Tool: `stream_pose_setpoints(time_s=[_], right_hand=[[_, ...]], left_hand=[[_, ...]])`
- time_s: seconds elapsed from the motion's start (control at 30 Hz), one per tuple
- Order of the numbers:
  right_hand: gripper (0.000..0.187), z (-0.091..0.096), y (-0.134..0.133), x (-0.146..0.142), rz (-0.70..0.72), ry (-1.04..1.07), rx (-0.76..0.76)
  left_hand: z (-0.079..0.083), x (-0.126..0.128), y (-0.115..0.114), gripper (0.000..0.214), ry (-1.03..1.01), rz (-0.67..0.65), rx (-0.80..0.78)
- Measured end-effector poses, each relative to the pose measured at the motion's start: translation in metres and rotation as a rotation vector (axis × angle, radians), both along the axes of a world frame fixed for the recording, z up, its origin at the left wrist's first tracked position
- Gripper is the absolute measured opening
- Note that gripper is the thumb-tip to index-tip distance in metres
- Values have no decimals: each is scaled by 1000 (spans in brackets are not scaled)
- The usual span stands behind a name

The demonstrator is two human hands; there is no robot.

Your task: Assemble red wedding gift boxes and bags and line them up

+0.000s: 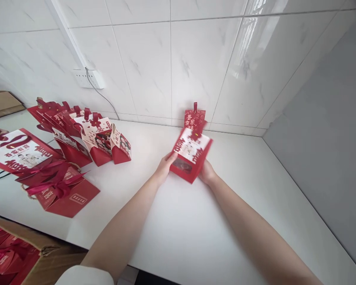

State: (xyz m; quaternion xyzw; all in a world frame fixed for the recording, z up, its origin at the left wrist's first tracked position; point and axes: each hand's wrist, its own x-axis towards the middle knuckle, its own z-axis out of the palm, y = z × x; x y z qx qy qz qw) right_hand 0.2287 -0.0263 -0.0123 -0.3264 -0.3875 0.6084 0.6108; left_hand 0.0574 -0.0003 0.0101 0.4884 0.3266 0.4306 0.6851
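Between left hand (165, 166) and right hand (207, 173), each grip clasps a red box (191, 158); folded boxes (89, 136) stand well left.

A flat red paper gift box (191, 153) is held just right of the frame's centre, over the white tabletop (178, 221). It is tilted, its face towards the camera and one corner pointing down. A white panel with a small cartoon picture and red lettering fills its upper half, and a dark window shows in the lower half. The left grip (166, 164) pinches its left edge; the right grip (207, 172) holds its lower right edge.
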Motion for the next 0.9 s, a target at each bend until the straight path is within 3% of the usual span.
stream_pose_setpoints(time_s=[0.07,0.13,0.57,0.77,0.9], right_hand=[[57,1,1,1,32,76,-43],[51,1,1,2,48,104,-61],[41,10,-6,1,72,66,39],[43,14,-7,1,49,86,31],[45,8,-6,-1,-102,-55,105]], left_hand=[[-4,1,3,62,-65,193,12],[-7,1,5,59,-85,279,9],[-6,-9,13,38,-210,102,-42],[-3,-6,8,47,-175,93,65],[0,-6,7,49,-121,136,176]])
